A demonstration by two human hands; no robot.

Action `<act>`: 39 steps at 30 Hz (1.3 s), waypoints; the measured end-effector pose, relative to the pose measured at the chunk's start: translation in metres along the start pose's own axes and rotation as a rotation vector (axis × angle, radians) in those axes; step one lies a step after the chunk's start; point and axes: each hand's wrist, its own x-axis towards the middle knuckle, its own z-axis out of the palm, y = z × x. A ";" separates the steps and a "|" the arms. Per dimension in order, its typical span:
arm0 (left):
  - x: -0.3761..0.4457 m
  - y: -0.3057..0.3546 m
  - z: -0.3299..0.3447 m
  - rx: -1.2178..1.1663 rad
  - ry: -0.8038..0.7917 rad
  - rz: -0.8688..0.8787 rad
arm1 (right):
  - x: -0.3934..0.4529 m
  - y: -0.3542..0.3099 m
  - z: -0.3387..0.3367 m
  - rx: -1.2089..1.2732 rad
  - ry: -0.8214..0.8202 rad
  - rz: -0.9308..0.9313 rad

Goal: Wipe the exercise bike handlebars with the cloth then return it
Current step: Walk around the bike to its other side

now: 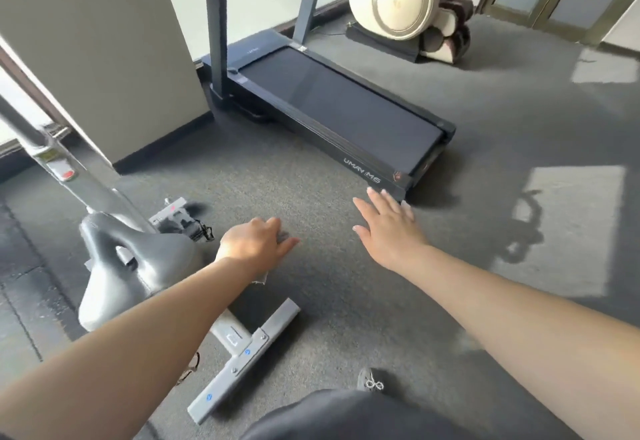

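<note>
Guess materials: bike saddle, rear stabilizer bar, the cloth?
Saddle: smooth semi-gloss synthetic cover, likely vinyl or faux leather, shown by its soft highlights. Rear stabilizer bar: grey painted metal, probably steel, with a boxy profile and bolts. Cloth in the left hand: thin grey fabric, mostly hidden, fibre unclear.

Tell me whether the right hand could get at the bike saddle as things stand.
Probably yes, though awkwardly. The right hand is open and empty, but the saddle lies beyond the left hand and its forearm, which hold the cloth, so it would have to cross over them.
</note>
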 end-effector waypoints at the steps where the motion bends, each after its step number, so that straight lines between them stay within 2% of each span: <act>1: 0.012 0.002 -0.002 0.029 0.023 -0.025 | 0.017 0.008 -0.005 -0.001 -0.003 -0.028; 5: 0.050 0.002 -0.010 0.091 0.108 -0.112 | 0.082 0.027 -0.019 0.005 -0.018 -0.119; 10: 0.083 -0.019 -0.017 0.014 0.143 -0.329 | 0.151 0.023 -0.030 0.011 -0.042 -0.258; 15: 0.131 -0.063 -0.023 0.045 0.134 -0.403 | 0.226 -0.005 -0.044 -0.010 -0.041 -0.376; 25: 0.206 -0.125 -0.060 -0.051 0.137 -0.522 | 0.348 -0.070 -0.062 -0.009 -0.021 -0.467; 31: 0.246 -0.170 -0.056 -0.219 0.213 -0.640 | 0.433 -0.112 -0.065 -0.011 -0.070 -0.555; 39: 0.344 -0.225 -0.057 -0.233 0.295 -0.811 | 0.572 -0.157 -0.097 -0.046 -0.041 -0.758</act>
